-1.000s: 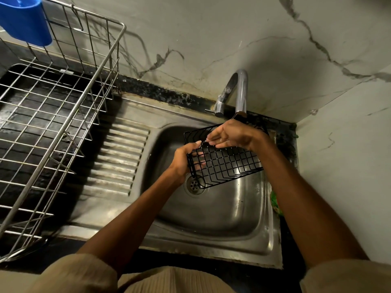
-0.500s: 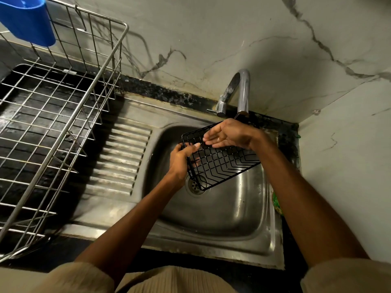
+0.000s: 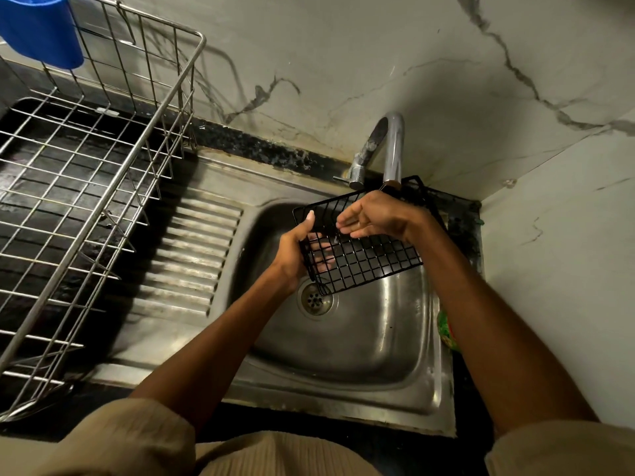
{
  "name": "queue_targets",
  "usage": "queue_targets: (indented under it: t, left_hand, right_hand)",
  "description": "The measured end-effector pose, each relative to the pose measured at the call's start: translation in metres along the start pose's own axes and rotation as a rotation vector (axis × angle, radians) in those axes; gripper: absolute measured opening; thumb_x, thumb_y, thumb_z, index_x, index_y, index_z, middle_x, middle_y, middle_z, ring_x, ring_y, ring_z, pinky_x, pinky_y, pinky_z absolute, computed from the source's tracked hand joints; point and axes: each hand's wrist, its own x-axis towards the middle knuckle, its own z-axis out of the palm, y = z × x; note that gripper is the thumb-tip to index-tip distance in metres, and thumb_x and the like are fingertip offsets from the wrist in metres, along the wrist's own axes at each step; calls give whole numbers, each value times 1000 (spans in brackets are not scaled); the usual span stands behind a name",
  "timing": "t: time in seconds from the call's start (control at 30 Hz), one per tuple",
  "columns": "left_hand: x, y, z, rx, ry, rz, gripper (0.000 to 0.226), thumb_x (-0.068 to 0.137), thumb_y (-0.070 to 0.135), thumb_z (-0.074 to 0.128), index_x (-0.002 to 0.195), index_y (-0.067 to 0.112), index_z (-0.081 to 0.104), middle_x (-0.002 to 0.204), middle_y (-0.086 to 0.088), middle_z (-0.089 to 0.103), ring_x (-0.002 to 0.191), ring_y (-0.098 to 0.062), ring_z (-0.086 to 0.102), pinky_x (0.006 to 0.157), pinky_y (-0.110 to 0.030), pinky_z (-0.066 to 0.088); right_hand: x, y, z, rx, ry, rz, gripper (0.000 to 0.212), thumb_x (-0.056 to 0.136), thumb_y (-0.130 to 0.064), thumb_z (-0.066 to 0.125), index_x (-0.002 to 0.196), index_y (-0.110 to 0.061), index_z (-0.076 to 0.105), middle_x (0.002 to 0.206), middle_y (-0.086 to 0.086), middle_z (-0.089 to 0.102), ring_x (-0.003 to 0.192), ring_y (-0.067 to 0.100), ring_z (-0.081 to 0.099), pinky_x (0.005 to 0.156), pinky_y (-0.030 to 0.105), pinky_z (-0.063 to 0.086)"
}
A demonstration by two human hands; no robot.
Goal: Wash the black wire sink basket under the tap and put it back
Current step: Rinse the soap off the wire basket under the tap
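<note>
The black wire sink basket hangs tilted over the steel sink bowl, just below the spout of the curved steel tap. My left hand grips its left end, thumb up along the rim and fingers showing through the mesh from behind. My right hand lies over the basket's upper rim with its fingers stretched out toward the left. I see no water stream from the tap.
A steel wire dish rack stands on the black counter at the left, with a blue plastic holder hung on its far corner. The ribbed drainboard lies between rack and bowl. Something green sits at the sink's right rim. Marble walls close in behind and right.
The basket has shifted slightly with both hands still on it. My left thumb has moved up along the rim, and my right fingers have spread further left.
</note>
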Motion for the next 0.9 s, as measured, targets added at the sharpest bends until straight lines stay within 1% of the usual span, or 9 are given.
queue_targets:
  t: [0.13, 0.23, 0.33, 0.43, 0.53, 0.63, 0.7, 0.8, 0.9]
  left_hand:
    - [7, 5, 4, 14, -25, -18, 75, 90, 70, 52, 116, 1, 68, 113, -23, 72, 101, -38, 70, 99, -57, 53]
    - [11, 7, 8, 9, -62, -20, 72, 94, 68, 46, 114, 3, 69, 113, -23, 73, 105, -40, 69, 101, -58, 51]
    - [13, 7, 14, -30, -102, -42, 77, 97, 67, 40, 124, 0, 66, 121, -25, 70, 112, -43, 66, 97, -55, 53]
    - [16, 5, 19, -72, -122, -63, 84, 95, 69, 40, 132, -4, 60, 130, -27, 64, 118, -48, 63, 93, -54, 56]
    - [20, 2, 24, -114, -149, -81, 85, 95, 71, 38, 127, -3, 62, 132, -27, 63, 119, -50, 62, 99, -58, 52]
    - [23, 0, 28, -159, -170, -90, 85, 96, 71, 35, 131, -3, 59, 136, -28, 60, 123, -51, 58, 106, -62, 45]
    - [25, 2, 31, -166, -182, -92, 87, 95, 71, 34, 135, -3, 56, 136, -28, 60, 125, -49, 57, 103, -59, 47]
    - [26, 8, 35, -158, -189, -94, 86, 95, 70, 37, 136, -3, 56, 135, -27, 61, 127, -46, 58, 98, -58, 51]
    - [28, 13, 36, -157, -185, -90, 82, 95, 68, 41, 133, -2, 59, 125, -23, 67, 115, -38, 64, 89, -56, 56]
  right_hand:
    - [0, 2, -8, -47, 57, 45, 37, 95, 8, 35, 114, 3, 66, 120, 18, 67, 109, 25, 67, 96, 38, 55]
    - [-2, 3, -12, -51, 124, 81, 32, 96, 7, 38, 108, 2, 66, 117, 19, 68, 108, 27, 67, 97, 40, 55]
    - [-7, 3, -15, -27, 169, 86, 31, 96, 6, 37, 102, 0, 67, 112, 18, 70, 104, 27, 69, 96, 41, 55]
    - [-11, 4, -17, 3, 136, 75, 32, 96, 5, 38, 109, 1, 67, 112, 18, 70, 104, 25, 69, 96, 41, 56]
    - [-16, 2, -17, 48, 97, 65, 34, 96, 5, 37, 113, 3, 66, 113, 18, 70, 105, 26, 70, 96, 41, 55]
    - [-20, -2, -15, 93, 78, 65, 33, 95, 6, 40, 117, 5, 64, 114, 19, 69, 107, 28, 69, 88, 34, 58]
    - [-20, -4, -16, 89, 73, 59, 33, 96, 5, 39, 119, 5, 63, 116, 20, 68, 109, 29, 67, 87, 32, 58]
    - [-17, -4, -19, 50, 83, 48, 34, 97, 3, 37, 118, 2, 64, 117, 18, 68, 109, 26, 67, 93, 35, 56]
    - [-16, -4, -19, 15, 98, 41, 36, 98, 3, 34, 118, 0, 64, 116, 16, 69, 109, 25, 67, 94, 35, 56]
